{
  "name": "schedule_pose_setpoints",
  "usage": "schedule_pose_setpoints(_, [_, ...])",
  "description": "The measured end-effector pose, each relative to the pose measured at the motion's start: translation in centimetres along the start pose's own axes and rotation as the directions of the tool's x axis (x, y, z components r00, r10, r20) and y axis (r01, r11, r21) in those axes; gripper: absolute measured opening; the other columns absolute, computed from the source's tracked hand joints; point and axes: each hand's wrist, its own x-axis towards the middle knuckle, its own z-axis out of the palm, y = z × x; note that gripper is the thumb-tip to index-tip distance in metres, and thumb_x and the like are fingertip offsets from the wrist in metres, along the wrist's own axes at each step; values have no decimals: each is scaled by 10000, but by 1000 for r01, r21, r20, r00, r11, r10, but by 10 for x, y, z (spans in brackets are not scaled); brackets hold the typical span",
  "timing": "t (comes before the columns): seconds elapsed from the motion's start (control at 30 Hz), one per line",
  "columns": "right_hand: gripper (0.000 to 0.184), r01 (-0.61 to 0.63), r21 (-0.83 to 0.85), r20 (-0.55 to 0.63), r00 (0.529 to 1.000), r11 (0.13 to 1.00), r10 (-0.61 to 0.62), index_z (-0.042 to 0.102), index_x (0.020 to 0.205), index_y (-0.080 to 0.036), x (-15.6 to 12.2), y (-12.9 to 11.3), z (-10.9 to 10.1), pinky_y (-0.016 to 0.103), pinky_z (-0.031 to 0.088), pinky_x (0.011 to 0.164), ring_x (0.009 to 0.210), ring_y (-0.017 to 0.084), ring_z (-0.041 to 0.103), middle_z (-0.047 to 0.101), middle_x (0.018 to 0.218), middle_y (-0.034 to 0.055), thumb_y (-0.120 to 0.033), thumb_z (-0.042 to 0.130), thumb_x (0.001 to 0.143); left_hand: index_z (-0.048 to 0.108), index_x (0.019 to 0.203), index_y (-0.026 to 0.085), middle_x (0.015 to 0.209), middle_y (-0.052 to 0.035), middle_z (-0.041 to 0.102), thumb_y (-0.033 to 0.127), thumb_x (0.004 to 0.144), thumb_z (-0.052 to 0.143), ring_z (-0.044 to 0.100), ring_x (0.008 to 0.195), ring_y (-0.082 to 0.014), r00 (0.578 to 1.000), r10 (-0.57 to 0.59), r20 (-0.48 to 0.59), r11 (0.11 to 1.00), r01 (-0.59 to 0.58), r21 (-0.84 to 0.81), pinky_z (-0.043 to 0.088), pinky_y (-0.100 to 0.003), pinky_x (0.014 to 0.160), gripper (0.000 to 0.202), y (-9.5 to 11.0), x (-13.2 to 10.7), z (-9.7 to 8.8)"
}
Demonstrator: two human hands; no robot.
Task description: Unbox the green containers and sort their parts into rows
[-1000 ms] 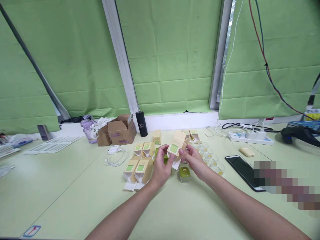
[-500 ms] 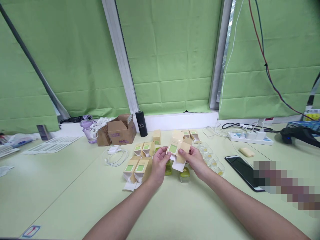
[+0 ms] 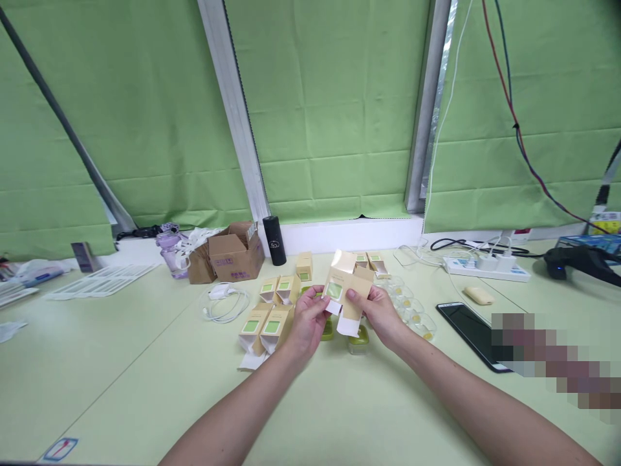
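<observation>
Between my two hands I hold a small tan carton (image 3: pixel 347 285) with a green square label, its white-backed flaps sticking out. My left hand (image 3: pixel 310 317) pinches its left side, and my right hand (image 3: pixel 381 314) grips the right side with the thumb on the front panel. Below the carton, a small clear container with a green lid (image 3: pixel 359 340) rests on the table. Other green pieces (image 3: pixel 327 330) are partly hidden behind my left hand. Several matching tan cartons (image 3: pixel 252 327) stand to the left with flaps loose, and more tan cartons (image 3: pixel 376 262) lie behind.
Clear small containers (image 3: pixel 412 310) line up right of my right hand, near a black-screened phone (image 3: pixel 468 333). Farther back are a power strip (image 3: pixel 488 268), a cardboard box (image 3: pixel 237 252) and a black cylinder (image 3: pixel 274 241). A coiled white cable (image 3: pixel 226 304) lies to the left.
The carton has tilted slightly in my hands and its panels have shifted to the right. My left hand has moved a little. Things on the table stay in place.
</observation>
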Motion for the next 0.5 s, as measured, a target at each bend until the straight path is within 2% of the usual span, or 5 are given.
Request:
schedule_pose_setpoints(0.2, [549,90,-49,1,996,995,-90,803,1014,-220,0,-3,0,431,612,867,949,299,769,838,1054,104,-575,970,630,644,979,197,845,-27,772,441,755,928,723,747,-170,989,143,-47,981,-135,142,562,-281,736,436,3,-1,0])
schedule_pose_setpoints(0.27, [491,154,-72,-2,988,986,-154,796,993,-237,1,-4,-1,426,608,863,945,295,759,835,1036,87,-472,982,605,646,987,207,888,-48,786,452,821,881,751,806,-198,963,269,-29,933,-253,255,582,-314,774,378,4,-2,-3])
schedule_pose_setpoints(0.33, [428,215,-134,-35,975,967,-221,792,950,-244,4,-3,-4,411,598,840,930,289,744,825,1000,71,-384,966,585,665,1002,213,1012,-85,800,390,921,794,768,960,-229,912,407,56,826,-394,403,597,-364,882,233,6,-4,-5])
schedule_pose_setpoints(0.4, [352,251,-170,-77,961,953,-267,787,913,-241,8,-2,-7,398,591,810,920,289,734,811,994,69,-365,910,607,689,1033,223,1170,-108,788,264,996,689,735,1149,-251,813,533,233,627,-565,537,574,-436,1021,56,8,-7,-7])
schedule_pose_setpoints(0.5, [292,232,-108,-132,960,967,-245,775,929,-241,12,2,-13,390,582,727,859,287,729,791,998,74,-431,767,707,700,1101,243,1282,-103,758,59,980,598,672,1252,-257,554,644,528,212,-792,572,552,-508,1067,242,12,-10,-8])
